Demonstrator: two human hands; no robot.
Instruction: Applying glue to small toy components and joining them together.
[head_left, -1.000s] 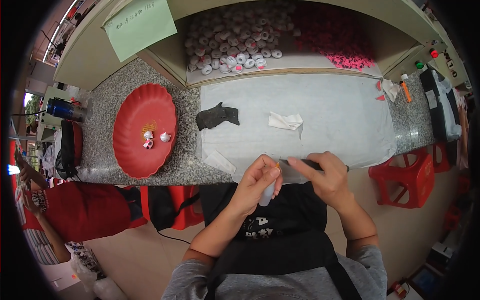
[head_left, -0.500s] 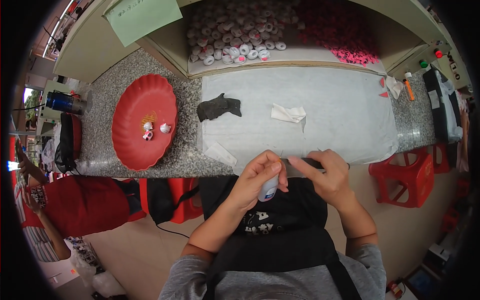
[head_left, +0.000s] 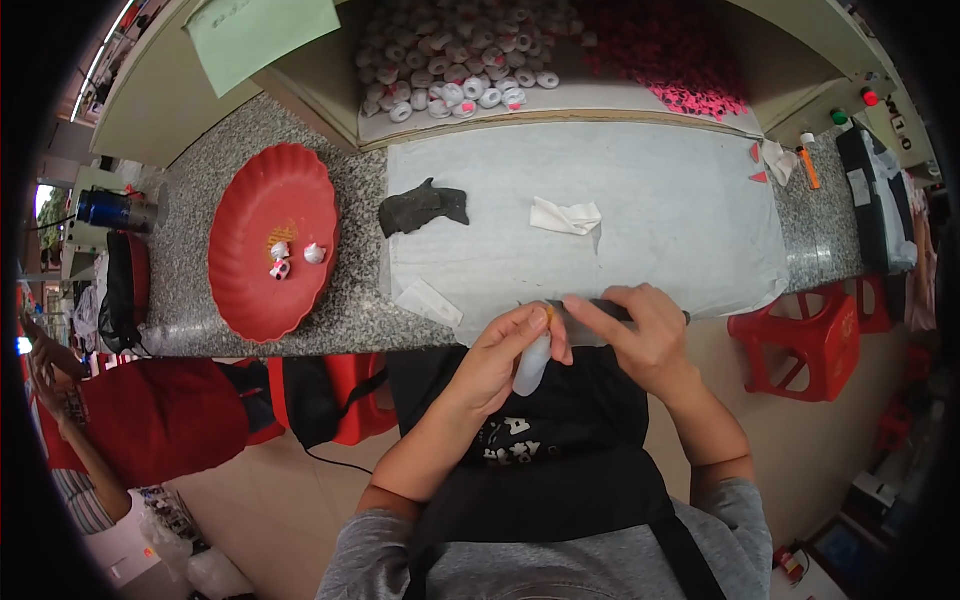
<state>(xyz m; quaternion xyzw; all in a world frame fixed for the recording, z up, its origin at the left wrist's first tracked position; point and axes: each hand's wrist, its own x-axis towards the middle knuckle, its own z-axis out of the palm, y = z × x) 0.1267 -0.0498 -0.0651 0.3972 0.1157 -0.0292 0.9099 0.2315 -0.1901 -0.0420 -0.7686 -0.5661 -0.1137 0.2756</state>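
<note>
One bottle (head_left: 532, 370), plain side outward now

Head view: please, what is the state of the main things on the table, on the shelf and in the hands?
Small bottle: held in the left grip
Dark tool: held in the right grip
White sheet: spread on the table
Dark cloth: rumpled
White scrap: creased
Red tray: holding three small pieces
White pieces on the shelf: heaped
Pink pieces: heaped
</note>
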